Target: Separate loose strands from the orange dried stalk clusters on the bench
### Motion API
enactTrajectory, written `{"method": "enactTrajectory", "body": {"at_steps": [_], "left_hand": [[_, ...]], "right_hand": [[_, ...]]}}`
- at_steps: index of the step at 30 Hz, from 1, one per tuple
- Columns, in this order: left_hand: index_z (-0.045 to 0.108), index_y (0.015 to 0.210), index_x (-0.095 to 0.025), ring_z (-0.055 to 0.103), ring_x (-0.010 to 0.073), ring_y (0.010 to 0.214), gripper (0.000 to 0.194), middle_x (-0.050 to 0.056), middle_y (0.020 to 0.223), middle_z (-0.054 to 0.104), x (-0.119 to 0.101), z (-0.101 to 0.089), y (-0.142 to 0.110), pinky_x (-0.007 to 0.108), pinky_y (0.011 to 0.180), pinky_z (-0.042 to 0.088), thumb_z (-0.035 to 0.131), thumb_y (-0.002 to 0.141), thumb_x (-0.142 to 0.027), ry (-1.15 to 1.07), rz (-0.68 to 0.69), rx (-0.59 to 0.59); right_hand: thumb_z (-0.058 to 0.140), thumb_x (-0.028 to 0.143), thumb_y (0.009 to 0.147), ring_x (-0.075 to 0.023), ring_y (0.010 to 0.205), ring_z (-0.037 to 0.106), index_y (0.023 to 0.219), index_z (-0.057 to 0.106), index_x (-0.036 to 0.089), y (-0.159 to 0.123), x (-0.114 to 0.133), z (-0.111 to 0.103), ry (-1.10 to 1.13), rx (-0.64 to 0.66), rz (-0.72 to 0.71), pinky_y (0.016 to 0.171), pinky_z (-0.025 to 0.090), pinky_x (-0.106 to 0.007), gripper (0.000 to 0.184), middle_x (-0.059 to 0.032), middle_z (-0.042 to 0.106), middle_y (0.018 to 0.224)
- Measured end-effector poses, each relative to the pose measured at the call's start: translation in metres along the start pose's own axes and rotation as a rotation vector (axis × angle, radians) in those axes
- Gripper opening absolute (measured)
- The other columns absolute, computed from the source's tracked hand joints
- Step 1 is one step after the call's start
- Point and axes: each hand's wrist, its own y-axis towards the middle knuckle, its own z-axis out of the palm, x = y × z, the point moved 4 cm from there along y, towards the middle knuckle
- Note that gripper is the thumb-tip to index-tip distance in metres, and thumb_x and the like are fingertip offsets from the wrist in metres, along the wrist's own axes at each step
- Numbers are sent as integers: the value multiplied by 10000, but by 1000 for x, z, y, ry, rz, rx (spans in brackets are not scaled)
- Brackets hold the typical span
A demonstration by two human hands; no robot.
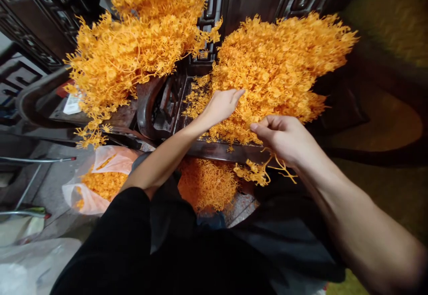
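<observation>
A big heap of orange plastic flower sprigs [281, 63] lies on a dark carved wooden seat [220, 151]. My left hand [223, 104] lies on the heap's near left side, fingers stretched flat and together, holding nothing that I can see. My right hand [284, 138] is closed at the heap's front edge. Its fingers curl round a small bunch of orange sprigs [259, 171] that hangs below the seat's rim.
A second heap of orange sprigs [133, 49] rests on the seat's left armrest. Below the seat stand an orange tub of sprigs [207, 183] and a clear plastic bag of sprigs [100, 183]. Carved dark wood backs rise behind. Metal rods lie at left.
</observation>
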Motion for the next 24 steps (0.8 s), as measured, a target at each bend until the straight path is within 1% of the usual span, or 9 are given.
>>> {"method": "enactTrajectory", "body": {"at_steps": [3, 6, 8, 10, 13, 15, 17, 20, 24], "left_hand": [[704, 826, -177, 640, 201, 793, 547, 83, 799, 693, 11, -5, 14, 344, 808, 451, 328, 1115, -449, -16, -40, -39], [699, 865, -185, 631, 197, 759, 551, 73, 752, 657, 40, -23, 26, 338, 747, 450, 331, 1108, -514, -54, -169, -148], [691, 923, -190, 608, 177, 692, 628, 59, 715, 622, 55, -32, 27, 321, 682, 444, 263, 1093, -617, -144, -227, -195], [668, 963, -179, 563, 149, 607, 752, 44, 675, 577, 57, -32, 22, 307, 629, 440, 137, 1058, -704, -241, -273, -175], [637, 952, -180, 543, 134, 576, 811, 32, 670, 554, 32, -24, 5, 303, 607, 458, 81, 1009, -769, -315, -245, -72], [622, 913, -197, 585, 149, 648, 754, 43, 733, 595, 6, -24, -8, 316, 653, 493, 138, 1018, -765, -304, -129, -48], [608, 869, -210, 620, 167, 741, 681, 52, 803, 635, -19, -30, -20, 332, 731, 517, 204, 1043, -730, -266, 6, -47], [599, 859, -222, 625, 176, 769, 608, 55, 810, 654, -43, -36, -33, 341, 775, 514, 247, 1071, -669, -198, 121, -20], [606, 906, -229, 604, 168, 678, 568, 39, 723, 641, -58, -36, -46, 328, 700, 491, 238, 1091, -620, -167, 161, 34]], "right_hand": [[859, 521, 777, -67, 387, 278, 613, 500, 216, -7, 7, -11, -85, -24, -8, 385, 148, -274, 499, 37, 411, 458], [868, 483, 780, -71, 405, 293, 610, 516, 215, -20, 9, -28, -31, -21, 2, 404, 146, -283, 474, 28, 413, 478], [871, 470, 785, -75, 420, 310, 616, 531, 214, -26, 7, -39, 32, -31, 13, 417, 155, -295, 458, 21, 419, 499], [859, 483, 803, -77, 437, 313, 627, 530, 212, -27, 4, -45, 7, -38, -3, 430, 169, -303, 460, 21, 413, 517], [826, 584, 813, -82, 468, 302, 623, 482, 212, -19, 1, -45, -173, -57, -99, 445, 186, -303, 541, 25, 397, 531], [771, 694, 814, -92, 478, 322, 630, 503, 210, -13, 0, -41, -267, -44, -148, 455, 214, -302, 584, 14, 433, 545], [690, 799, 814, -105, 479, 361, 708, 613, 207, -7, 0, -35, -294, 19, -163, 469, 246, -302, 607, -1, 502, 577], [605, 873, 814, -115, 484, 368, 871, 729, 203, -2, 3, -23, -255, 110, -215, 483, 255, -298, 684, 3, 527, 599], [581, 837, 863, -125, 552, 397, 785, 717, 191, 0, 14, -2, -73, 165, -366, 537, 300, -288, 665, -1, 535, 627]]}}
